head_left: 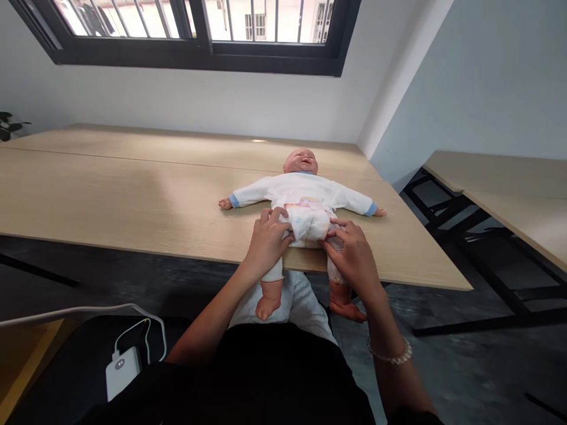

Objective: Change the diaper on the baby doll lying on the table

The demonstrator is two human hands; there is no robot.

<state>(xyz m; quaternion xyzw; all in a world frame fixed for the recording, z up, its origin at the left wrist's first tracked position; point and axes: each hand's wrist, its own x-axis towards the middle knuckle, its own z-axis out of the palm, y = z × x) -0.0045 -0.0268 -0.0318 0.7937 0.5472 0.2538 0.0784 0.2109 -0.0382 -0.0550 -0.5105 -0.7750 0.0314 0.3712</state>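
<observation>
Beneath a black-framed window (199, 50), a long pale wooden table (133, 195) is seen. A plastic baby doll (301, 189) in a white top with blue cuffs is laid on its back at the near edge, legs hanging over. Its white patterned diaper (308, 224) is gripped at both sides: the left hand (268, 239) is curled around one side, and the other is pinched by the right hand (352, 257). A white power bank (121, 372) is rested on the lap.

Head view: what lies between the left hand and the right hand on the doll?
The doll's diaper, seen in the head view; the left hand touches one side of it and the right hand the other.
</observation>
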